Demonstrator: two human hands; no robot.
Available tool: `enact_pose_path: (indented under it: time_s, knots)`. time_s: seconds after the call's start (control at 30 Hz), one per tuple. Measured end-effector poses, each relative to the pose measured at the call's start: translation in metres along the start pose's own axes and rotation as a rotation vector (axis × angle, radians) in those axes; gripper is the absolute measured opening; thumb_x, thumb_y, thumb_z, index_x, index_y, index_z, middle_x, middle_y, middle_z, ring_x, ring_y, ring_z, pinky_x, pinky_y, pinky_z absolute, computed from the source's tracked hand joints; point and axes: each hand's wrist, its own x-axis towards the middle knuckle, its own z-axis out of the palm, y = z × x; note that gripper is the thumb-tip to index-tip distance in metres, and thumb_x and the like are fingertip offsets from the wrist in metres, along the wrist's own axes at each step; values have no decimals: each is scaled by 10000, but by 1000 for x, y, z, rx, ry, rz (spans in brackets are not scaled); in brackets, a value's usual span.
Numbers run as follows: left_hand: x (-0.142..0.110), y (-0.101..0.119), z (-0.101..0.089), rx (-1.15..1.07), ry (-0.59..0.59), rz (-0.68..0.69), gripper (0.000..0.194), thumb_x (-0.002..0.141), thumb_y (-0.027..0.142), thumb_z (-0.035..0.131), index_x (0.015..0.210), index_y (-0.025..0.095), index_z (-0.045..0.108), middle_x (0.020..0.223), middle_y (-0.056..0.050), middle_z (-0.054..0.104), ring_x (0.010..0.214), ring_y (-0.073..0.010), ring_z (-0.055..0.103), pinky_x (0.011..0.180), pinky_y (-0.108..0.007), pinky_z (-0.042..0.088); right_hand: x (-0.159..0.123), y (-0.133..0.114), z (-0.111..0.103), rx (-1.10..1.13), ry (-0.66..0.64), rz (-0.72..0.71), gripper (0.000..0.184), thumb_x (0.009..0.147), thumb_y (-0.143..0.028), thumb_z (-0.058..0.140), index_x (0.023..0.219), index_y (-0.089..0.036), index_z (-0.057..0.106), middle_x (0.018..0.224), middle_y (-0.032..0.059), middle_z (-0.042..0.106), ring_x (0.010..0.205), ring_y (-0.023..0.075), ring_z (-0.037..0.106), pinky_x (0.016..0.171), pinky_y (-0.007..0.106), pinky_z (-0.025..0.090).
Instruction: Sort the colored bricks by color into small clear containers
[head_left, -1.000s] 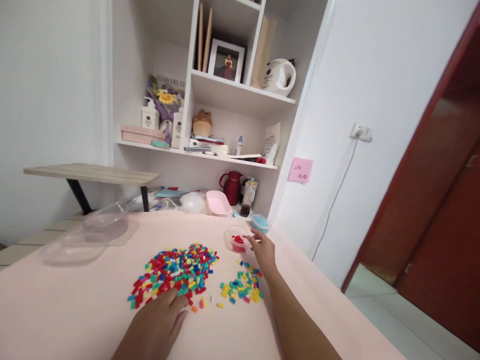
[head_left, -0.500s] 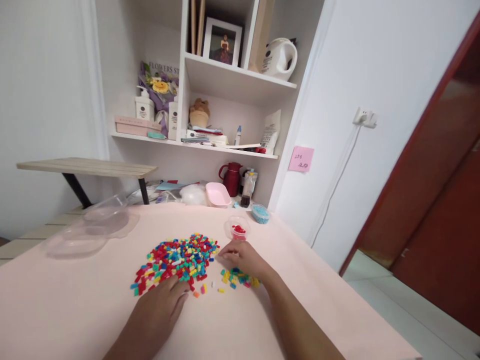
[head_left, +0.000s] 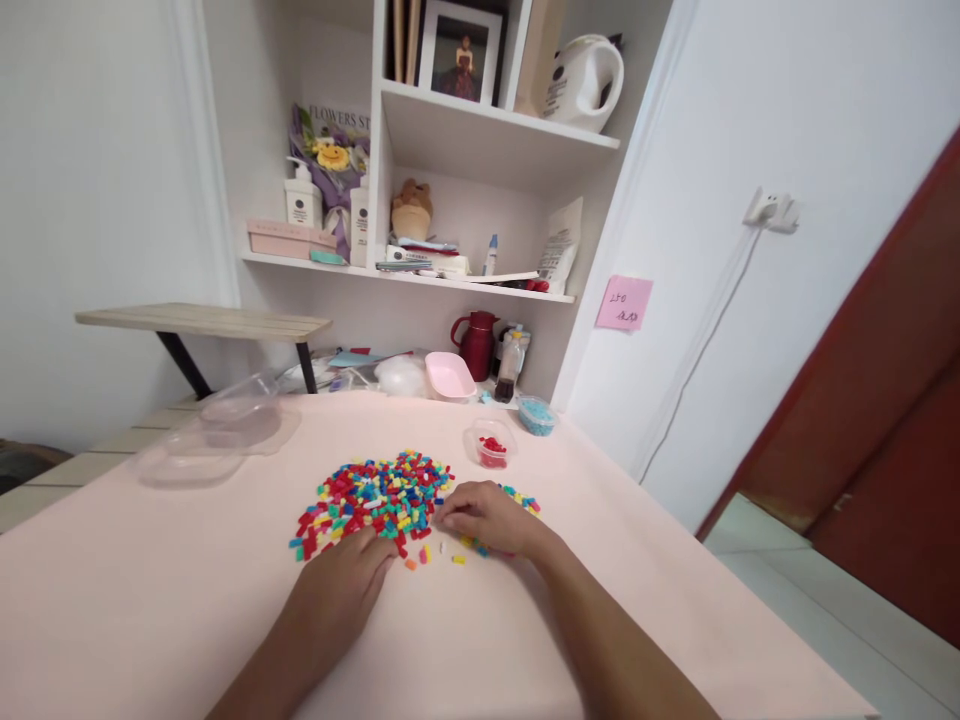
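A wide pile of small coloured plastic bricks (head_left: 382, 495) lies on the pink tabletop, mostly red, blue, green and yellow. My left hand (head_left: 349, 572) rests at the pile's near edge, its bent fingers close together and their tips among the bricks. At the right edge of the pile is my right hand (head_left: 484, 515), thumb and fingers curled together; what they hold, if anything, is hidden. Beneath and beyond that hand lies a smaller group of bricks (head_left: 523, 499), partly covered. Behind it stands a clear tub (head_left: 480, 440) with red bricks (head_left: 493, 447) inside.
A lidded tub of light-blue pieces (head_left: 537, 415) stands at the table's back right. Clear empty containers (head_left: 195, 460) sit at left. A pink basin (head_left: 450, 375), a red jug (head_left: 478, 345) and a bottle (head_left: 509, 370) line the back, under shelves (head_left: 480, 285).
The view has shifted slightly. My right hand has moved a little nearer over the smaller brick group, uncovering its far side. My left hand stays at the pile's near edge.
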Motion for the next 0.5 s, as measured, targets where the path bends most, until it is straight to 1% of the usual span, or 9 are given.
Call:
enact_pose_path:
  time_s: [0.17,0.27,0.37,0.5]
  knots:
    - [-1,0,0,-3,2,-1,391,945,267,296,1030,259,677,1003,-52,679,948,-193,618,816,-330,480,1,-4,7,6,-49,-122,195,871,-225,601,984,-243,759,923,32,682,850,152,612,776,237,475]
    - [-2,3,-3,-1,14,-2,387,941,254,302,1028,255,679,998,-54,678,924,-191,620,799,-325,479,3,-4,15,-103,-54,-165,244,874,-192,585,1028,-287,749,979,29,623,867,146,588,804,251,468]
    - [-3,5,-5,-6,17,5,392,945,262,298,1028,258,681,988,-54,676,921,-196,620,796,-330,478,4,-4,18,-212,-51,-159,287,860,-130,563,1005,-295,748,999,29,609,890,153,585,820,264,463]
    - [-3,4,-4,-1,-5,-1,392,949,271,292,1028,262,676,999,-56,673,957,-204,617,821,-341,474,2,1,7,-168,-5,-90,302,852,-79,523,970,-254,739,972,29,652,891,156,605,821,262,469]
